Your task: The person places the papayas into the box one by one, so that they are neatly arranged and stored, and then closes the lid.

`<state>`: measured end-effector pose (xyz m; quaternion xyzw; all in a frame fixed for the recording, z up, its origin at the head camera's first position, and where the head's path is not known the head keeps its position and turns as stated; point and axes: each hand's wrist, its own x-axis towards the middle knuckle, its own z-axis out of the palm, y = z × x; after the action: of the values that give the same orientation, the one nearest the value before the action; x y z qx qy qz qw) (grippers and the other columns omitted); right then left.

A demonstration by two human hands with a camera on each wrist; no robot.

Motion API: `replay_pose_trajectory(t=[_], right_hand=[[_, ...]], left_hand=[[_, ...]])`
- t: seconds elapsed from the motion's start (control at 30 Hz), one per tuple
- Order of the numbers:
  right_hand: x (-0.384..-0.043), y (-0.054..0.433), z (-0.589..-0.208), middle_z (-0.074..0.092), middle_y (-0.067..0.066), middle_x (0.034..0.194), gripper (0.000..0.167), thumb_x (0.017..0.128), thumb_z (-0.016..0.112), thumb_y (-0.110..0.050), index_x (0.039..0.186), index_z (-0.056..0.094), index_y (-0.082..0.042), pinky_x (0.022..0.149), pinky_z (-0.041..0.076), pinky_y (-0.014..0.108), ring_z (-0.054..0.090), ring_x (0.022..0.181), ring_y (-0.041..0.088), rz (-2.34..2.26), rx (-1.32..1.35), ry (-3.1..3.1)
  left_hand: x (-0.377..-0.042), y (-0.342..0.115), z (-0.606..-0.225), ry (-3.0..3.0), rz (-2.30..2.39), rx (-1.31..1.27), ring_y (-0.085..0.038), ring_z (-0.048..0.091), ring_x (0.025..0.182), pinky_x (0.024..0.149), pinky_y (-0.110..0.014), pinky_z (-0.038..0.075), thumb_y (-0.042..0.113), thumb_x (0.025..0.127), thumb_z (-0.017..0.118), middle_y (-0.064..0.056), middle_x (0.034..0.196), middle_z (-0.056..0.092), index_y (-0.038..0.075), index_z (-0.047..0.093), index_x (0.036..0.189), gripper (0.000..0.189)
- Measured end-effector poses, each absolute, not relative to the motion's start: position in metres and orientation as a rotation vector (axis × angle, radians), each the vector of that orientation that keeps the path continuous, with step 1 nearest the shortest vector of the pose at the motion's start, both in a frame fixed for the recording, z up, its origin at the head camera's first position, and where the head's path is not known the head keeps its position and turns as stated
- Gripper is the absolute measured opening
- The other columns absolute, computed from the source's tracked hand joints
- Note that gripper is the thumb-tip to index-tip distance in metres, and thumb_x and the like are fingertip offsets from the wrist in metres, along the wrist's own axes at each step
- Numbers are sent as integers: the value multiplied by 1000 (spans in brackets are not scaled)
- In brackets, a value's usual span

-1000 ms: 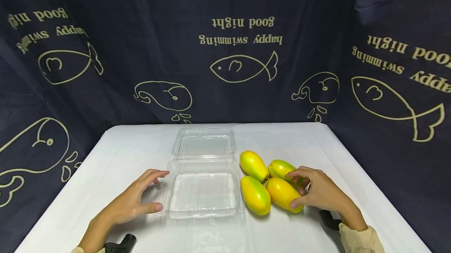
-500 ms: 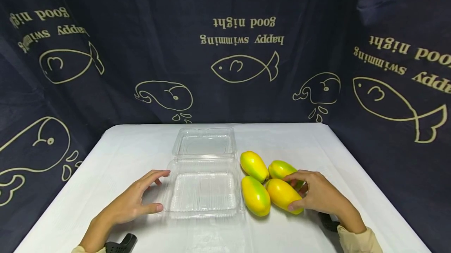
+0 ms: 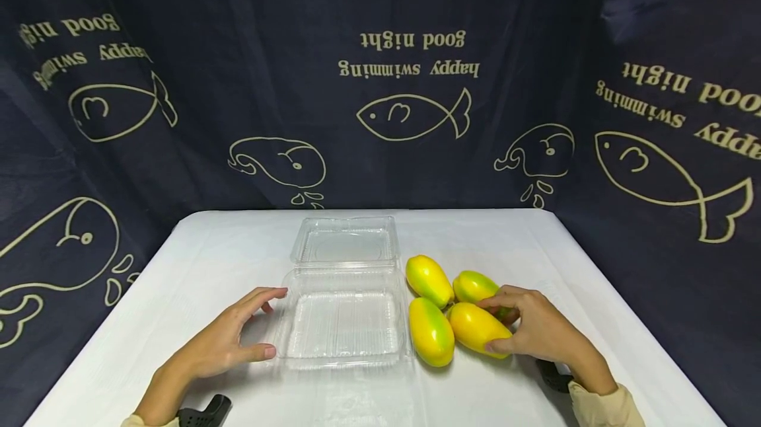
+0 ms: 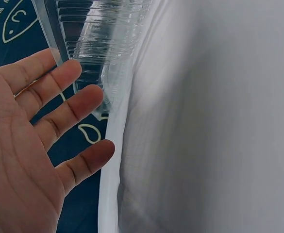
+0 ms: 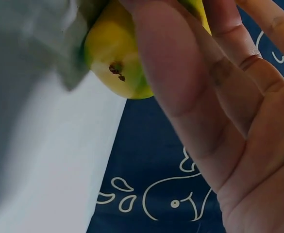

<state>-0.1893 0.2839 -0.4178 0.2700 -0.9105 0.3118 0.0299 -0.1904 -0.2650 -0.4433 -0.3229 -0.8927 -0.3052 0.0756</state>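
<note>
Four-sided and clear, a plastic clamshell box (image 3: pixel 347 355) lies unfolded on the white table, its lid (image 3: pixel 345 221) at the far side. My left hand (image 3: pixel 222 338) is at the box's left side, thumb and fingers spread, holding nothing. Several yellow-green papayas cluster right of the box. My right hand (image 3: pixel 541 324) has its thumb and fingers curled round the near right papaya (image 3: pixel 475 326). The far right papaya (image 3: pixel 472 285) is partly hidden behind those fingers. Nearest the box are the near left papaya (image 3: pixel 431 333) and the far left papaya (image 3: pixel 428 280).
A dark blue curtain (image 3: pixel 410 176) with fish and whale drawings surrounds the table (image 3: pixel 238 235) at the back and sides. Black wrist devices (image 3: pixel 205 412) show under both wrists.
My right fingers have settled closer round the near right papaya, which has shifted slightly. The near left papaya has turned a little. My left hand has stayed in place.
</note>
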Motion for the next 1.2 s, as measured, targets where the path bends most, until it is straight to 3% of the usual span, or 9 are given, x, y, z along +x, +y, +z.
replay_pose_trajectory(t=[0.33, 0.57, 0.97, 1.07, 1.2], right_hand=[[-190, 286, -419, 67, -17, 101, 53, 68, 92, -42, 115, 73, -27, 71, 57, 30, 64, 82, -1, 908, 800, -2808], [-189, 284, -417, 67, -21, 100, 49, 64, 94, -38, 109, 76, -28, 74, 55, 29, 62, 82, -1, 896, 781, -2747], [-189, 288, -414, 67, -17, 102, 47, 65, 95, -35, 108, 77, -26, 75, 56, 29, 64, 84, 1, 934, 798, -2618], [-189, 289, -411, 68, -15, 101, 48, 64, 95, -32, 108, 77, -24, 73, 55, 26, 64, 83, 2, 949, 796, -2591], [-191, 291, -408, 69, -12, 100, 49, 64, 96, -28, 109, 77, -21, 61, 53, 24, 63, 83, 4, 993, 785, -2568]], left_hand=[[-192, -265, -444, -2662, -893, -993, -15, 57, 112, 89, -36, 49, 36, 81, 81, 1, 141, 54, 19, 41, 152, 83], [-191, -264, -442, -2672, -903, -965, -14, 57, 113, 90, -36, 49, 37, 79, 83, 3, 140, 55, 28, 40, 151, 85], [-191, -265, -443, -2664, -881, -967, -14, 56, 111, 89, -36, 49, 37, 79, 83, 2, 137, 56, 27, 40, 151, 84], [-191, -265, -443, -2661, -886, -977, -15, 56, 111, 88, -36, 49, 37, 80, 82, 2, 138, 55, 26, 40, 151, 84], [-190, -265, -443, -2664, -887, -982, -15, 57, 112, 89, -36, 49, 37, 81, 81, 1, 142, 54, 26, 39, 152, 83]])
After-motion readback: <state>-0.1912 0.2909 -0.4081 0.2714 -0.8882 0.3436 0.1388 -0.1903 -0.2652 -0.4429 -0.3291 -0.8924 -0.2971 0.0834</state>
